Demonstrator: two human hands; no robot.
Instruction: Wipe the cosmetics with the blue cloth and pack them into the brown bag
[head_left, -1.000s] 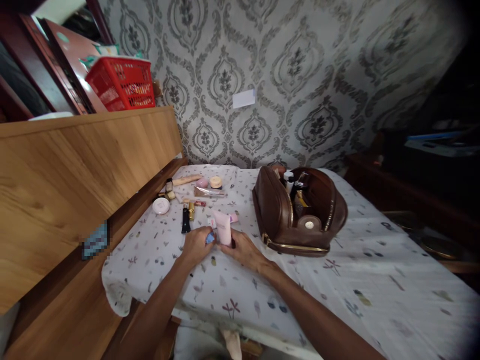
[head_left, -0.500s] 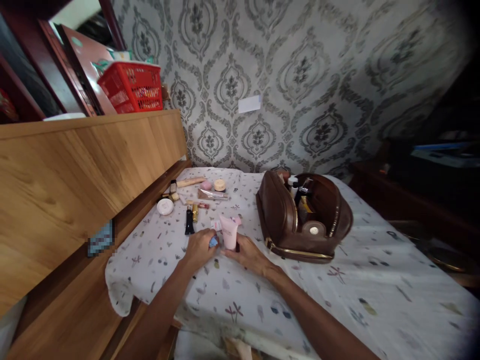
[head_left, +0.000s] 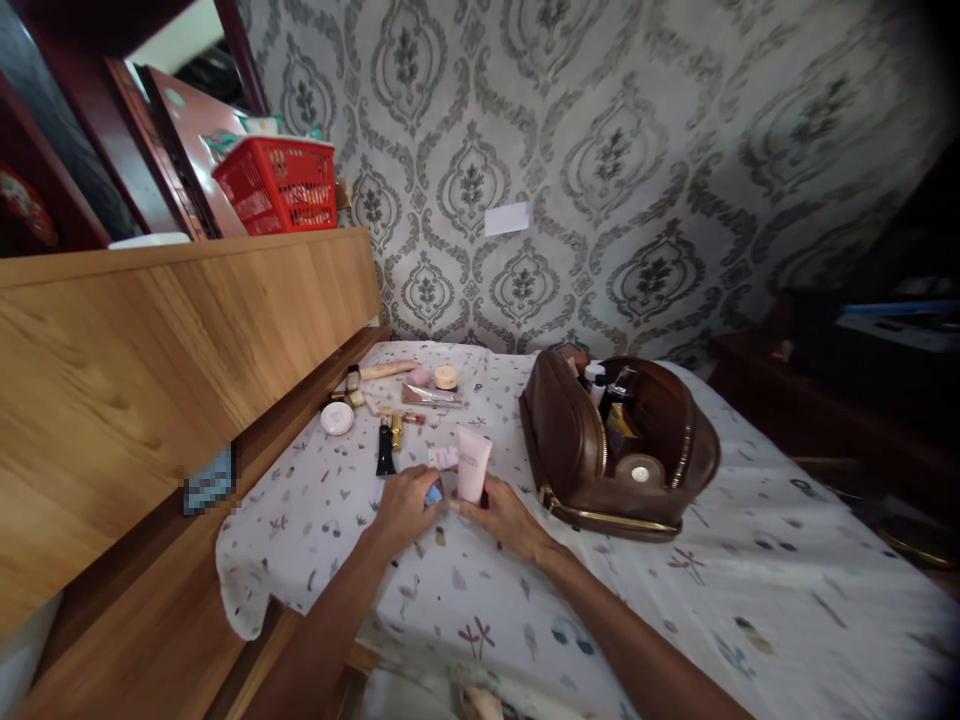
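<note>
My right hand [head_left: 510, 518] is closed round the lower end of a pale pink squeeze tube [head_left: 472, 462], held nearly upright with a slight lean to the right. Close beside it, my left hand [head_left: 405, 507] is closed on a small blue thing [head_left: 433, 494], mostly covered by the fingers, so its kind is unclear. Just behind the tube lies a small white and pink packet [head_left: 442, 457], partly hidden by it. A black tube [head_left: 385, 450] and a gold lipstick-like tube [head_left: 396, 432] lie beyond my left hand.
An open brown cosmetic bag [head_left: 566, 430] with bottles inside stands at the right. Further back are a round white compact [head_left: 337, 418], a small jar [head_left: 446, 377], a pink sponge [head_left: 418, 377] and a clear tube [head_left: 431, 396]. A wooden headboard [head_left: 187, 340] carries a red basket [head_left: 281, 185].
The pink tube has tipped from a slight left lean to a slight right lean, uncovering more of the packet's left part. Both hands keep their hold. The view has shifted a little.
</note>
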